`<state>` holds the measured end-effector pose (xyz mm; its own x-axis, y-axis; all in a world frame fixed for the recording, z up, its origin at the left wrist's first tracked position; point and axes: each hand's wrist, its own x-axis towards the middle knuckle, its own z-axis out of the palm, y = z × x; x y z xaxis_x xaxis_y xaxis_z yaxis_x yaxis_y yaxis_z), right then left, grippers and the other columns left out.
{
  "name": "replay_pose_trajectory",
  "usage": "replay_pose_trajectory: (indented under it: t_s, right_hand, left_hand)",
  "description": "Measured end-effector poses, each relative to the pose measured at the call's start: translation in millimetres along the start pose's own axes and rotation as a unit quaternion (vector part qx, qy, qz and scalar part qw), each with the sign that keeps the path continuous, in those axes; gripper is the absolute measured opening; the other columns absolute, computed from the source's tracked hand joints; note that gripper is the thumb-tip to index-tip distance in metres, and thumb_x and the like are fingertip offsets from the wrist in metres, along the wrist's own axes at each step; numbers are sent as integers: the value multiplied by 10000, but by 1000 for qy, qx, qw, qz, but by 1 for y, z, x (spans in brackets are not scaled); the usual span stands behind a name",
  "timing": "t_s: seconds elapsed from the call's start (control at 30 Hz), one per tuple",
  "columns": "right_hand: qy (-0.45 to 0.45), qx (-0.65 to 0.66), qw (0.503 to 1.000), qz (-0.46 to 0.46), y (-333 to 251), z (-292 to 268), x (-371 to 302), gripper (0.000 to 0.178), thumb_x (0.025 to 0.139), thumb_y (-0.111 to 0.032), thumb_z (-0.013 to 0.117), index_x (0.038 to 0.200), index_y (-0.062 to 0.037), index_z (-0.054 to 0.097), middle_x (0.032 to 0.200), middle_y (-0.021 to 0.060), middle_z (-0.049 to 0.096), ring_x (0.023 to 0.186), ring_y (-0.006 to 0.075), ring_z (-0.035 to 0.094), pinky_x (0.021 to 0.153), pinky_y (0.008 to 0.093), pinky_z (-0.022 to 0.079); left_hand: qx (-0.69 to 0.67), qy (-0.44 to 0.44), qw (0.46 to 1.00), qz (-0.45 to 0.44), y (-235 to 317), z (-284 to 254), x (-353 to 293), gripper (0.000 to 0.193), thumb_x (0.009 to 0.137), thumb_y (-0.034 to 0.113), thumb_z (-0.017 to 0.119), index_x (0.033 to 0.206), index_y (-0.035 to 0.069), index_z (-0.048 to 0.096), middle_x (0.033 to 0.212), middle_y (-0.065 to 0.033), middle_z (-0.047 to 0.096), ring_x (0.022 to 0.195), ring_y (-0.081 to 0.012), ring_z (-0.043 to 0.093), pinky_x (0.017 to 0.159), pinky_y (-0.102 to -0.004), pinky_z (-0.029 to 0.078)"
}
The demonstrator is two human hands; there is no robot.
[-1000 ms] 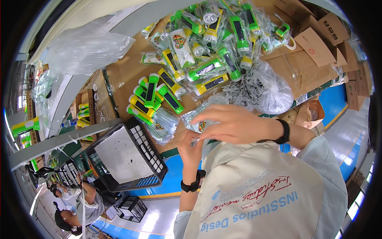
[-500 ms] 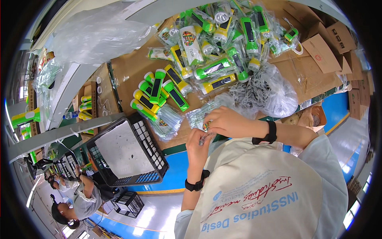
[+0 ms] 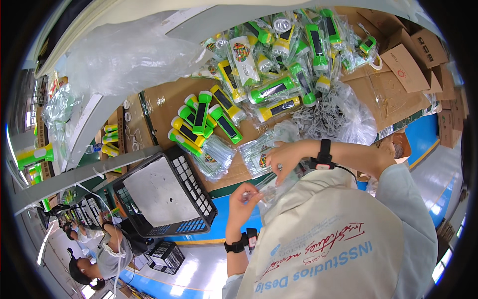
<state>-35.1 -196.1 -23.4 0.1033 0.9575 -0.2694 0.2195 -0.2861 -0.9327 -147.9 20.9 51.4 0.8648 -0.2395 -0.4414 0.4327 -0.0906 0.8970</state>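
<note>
A clear plastic bag (image 3: 271, 193) hangs between my hands, close to the front of my shirt. My left hand (image 3: 241, 203) pinches its edge between thumb and fingers. Above the bag is my right hand (image 3: 286, 158), fingers apart and pointing down, touching or close to the plastic; the exact contact is hard to see. Beyond it, flat clear bags with a coloured print (image 3: 259, 157) lie on the table's cardboard cover. To the left, several green and yellow flashlights (image 3: 200, 117) with dark panels rest unbagged beside another stack of clear bags (image 3: 214, 158).
Bagged flashlights (image 3: 273, 89) are heaped at the back. Grey cords (image 3: 331, 117) lie in clear plastic to the right. A black crate (image 3: 172, 194) stands at the table's left front. Cardboard boxes (image 3: 408, 67) fill the far right. Another person (image 3: 102, 256) sits at lower left.
My hands have moved apart, the left lower and the right slightly up and right, and the clear bag now spreads between them. The whole view has shifted slightly.
</note>
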Motion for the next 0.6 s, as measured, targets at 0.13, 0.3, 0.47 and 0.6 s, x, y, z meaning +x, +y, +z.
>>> replay_pose_trajectory:
  t_s: [0.13,0.3,0.47,0.6]
  right_hand:
    - [310,79,947,17,48,-15,42,396,799,-382,658,990,-39,604,949,121,634,931,251,603,780,367,460]
    - [497,-96,819,271,51,-45,118,212,773,-233,619,811,-25,631,799,163,641,742,333,634,655,437,497]
    - [424,-196,819,333,24,-33,141,238,785,-267,591,836,-43,654,831,131,665,773,313,657,640,444,494]
    - [490,-162,760,396,28,-30,144,589,739,-516,638,1095,-55,549,887,154,649,861,312,610,794,484,420]
  left_hand:
    - [11,89,996,18,7,-27,-13,121,766,-5,672,772,7,553,766,-7,500,697,-80,457,618,-208,361]
    - [133,95,984,64,12,-30,-13,115,706,12,711,743,5,603,732,-30,457,693,-134,448,610,-247,346]
    - [198,119,971,58,17,-22,-16,131,687,33,725,732,20,603,743,-27,420,739,-153,430,657,-260,336]
    - [206,131,967,78,16,-24,-17,135,679,22,731,738,14,610,740,-37,403,725,-164,424,644,-268,343]
